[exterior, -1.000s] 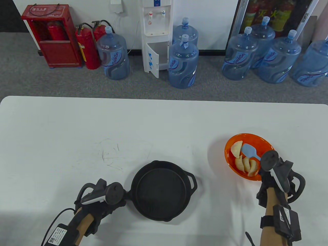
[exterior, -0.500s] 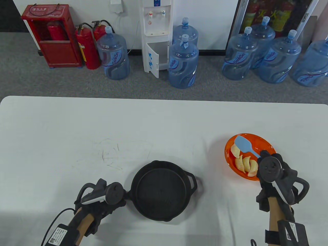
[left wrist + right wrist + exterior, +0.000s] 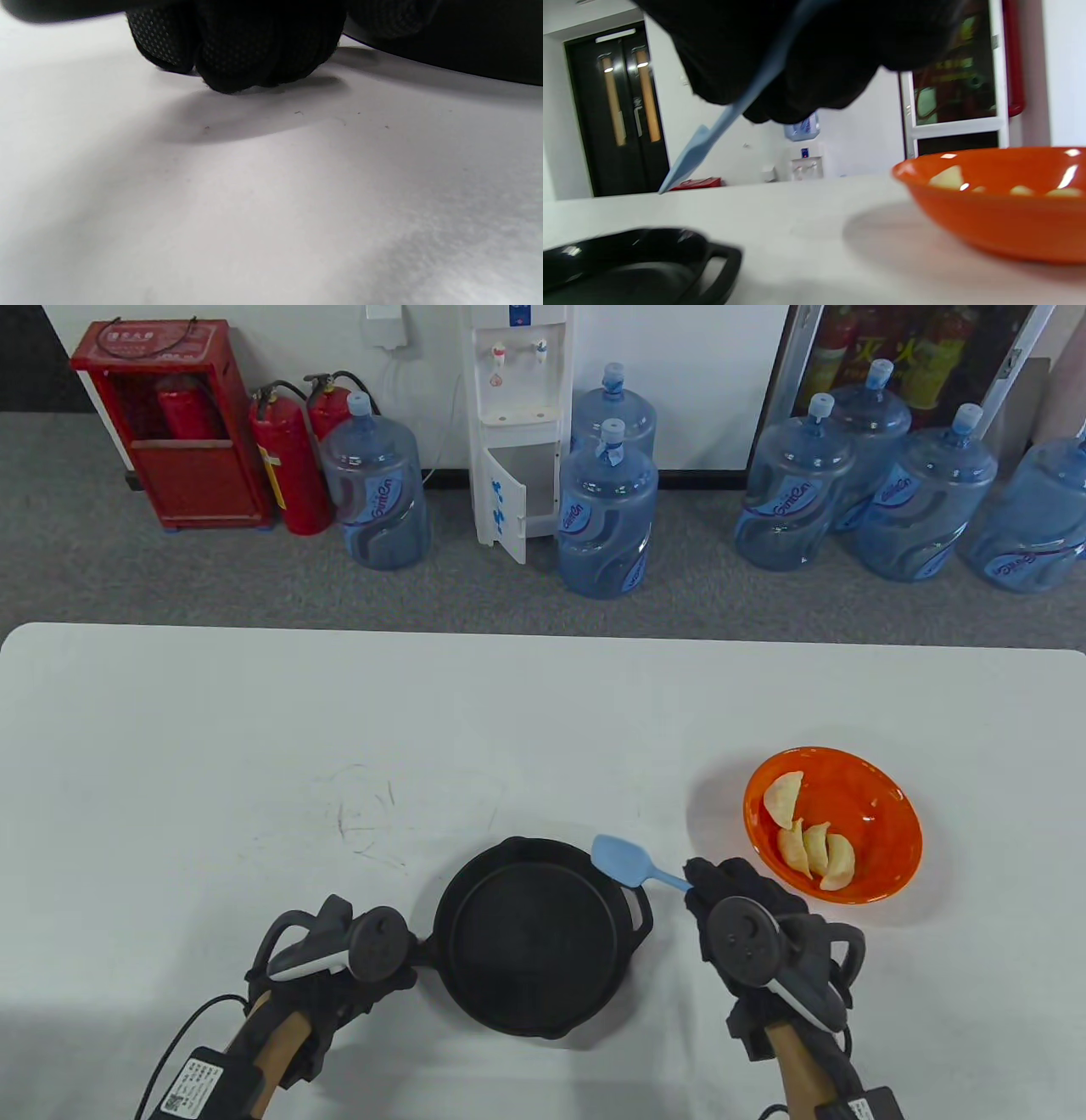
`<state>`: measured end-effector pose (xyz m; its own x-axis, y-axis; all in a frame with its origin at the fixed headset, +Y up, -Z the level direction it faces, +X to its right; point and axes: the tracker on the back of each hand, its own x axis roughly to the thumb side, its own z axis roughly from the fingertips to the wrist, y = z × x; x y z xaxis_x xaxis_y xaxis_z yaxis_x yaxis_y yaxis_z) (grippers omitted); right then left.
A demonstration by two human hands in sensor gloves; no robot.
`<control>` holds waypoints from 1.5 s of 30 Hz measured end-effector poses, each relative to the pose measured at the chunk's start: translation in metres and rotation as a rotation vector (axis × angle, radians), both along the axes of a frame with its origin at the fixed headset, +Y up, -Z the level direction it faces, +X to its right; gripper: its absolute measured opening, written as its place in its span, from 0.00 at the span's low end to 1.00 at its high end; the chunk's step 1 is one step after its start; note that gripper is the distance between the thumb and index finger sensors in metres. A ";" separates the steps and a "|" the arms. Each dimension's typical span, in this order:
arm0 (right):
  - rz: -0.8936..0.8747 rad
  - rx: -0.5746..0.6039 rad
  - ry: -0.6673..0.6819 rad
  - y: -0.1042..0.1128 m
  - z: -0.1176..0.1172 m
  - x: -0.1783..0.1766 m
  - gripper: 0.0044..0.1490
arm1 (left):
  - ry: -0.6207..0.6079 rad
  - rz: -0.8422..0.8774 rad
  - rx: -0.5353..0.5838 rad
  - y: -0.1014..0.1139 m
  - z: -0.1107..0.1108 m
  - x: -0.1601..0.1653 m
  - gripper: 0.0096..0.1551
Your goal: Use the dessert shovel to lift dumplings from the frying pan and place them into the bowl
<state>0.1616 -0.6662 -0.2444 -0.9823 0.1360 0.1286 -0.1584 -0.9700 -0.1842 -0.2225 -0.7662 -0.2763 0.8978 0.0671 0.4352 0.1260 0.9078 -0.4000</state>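
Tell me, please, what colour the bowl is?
Orange bowl; the table view shows it best.

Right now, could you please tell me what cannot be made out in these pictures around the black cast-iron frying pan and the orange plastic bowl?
- Frying pan's long handle: table view, covered by the left hand and its tracker.
- Left hand's grip: left wrist view, only dark curled fingers show.
- Blue dessert shovel handle end: buried in the right hand; blurred in the right wrist view.
- Dumplings in the orange bowl: right wrist view, its rim hides most.
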 end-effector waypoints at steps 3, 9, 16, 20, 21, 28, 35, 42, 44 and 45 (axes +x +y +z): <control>0.019 -0.024 0.044 -0.012 0.001 -0.015 0.25 | 0.000 0.000 -0.003 0.000 0.000 0.000 0.31; 0.160 -0.119 0.086 -0.035 -0.004 -0.034 0.25 | 0.000 -0.004 -0.001 0.000 0.000 0.000 0.31; 0.373 -0.122 0.168 -0.048 -0.006 -0.066 0.27 | 0.002 -0.011 0.000 0.000 0.000 0.001 0.31; 0.422 -0.054 0.191 -0.052 -0.007 -0.085 0.27 | -0.002 -0.017 0.004 0.000 0.001 0.001 0.30; 0.434 -0.035 0.203 -0.054 -0.006 -0.088 0.27 | -0.002 -0.017 0.004 0.000 0.001 0.001 0.30; 0.569 0.003 0.258 -0.070 -0.001 -0.117 0.27 | -0.002 -0.021 0.009 0.000 0.001 0.002 0.30; 0.560 -0.011 0.276 -0.077 -0.002 -0.128 0.27 | 0.004 -0.027 0.013 0.000 0.002 0.003 0.30; 0.514 -0.091 0.262 -0.077 -0.004 -0.126 0.41 | 0.023 -0.043 0.018 0.001 0.004 0.003 0.34; 0.469 -0.084 0.242 -0.067 -0.004 -0.122 0.46 | 0.048 -0.074 -0.007 0.004 0.005 0.003 0.40; 0.432 -0.069 0.231 -0.060 -0.004 -0.119 0.48 | 0.054 -0.083 -0.010 0.007 0.006 0.003 0.42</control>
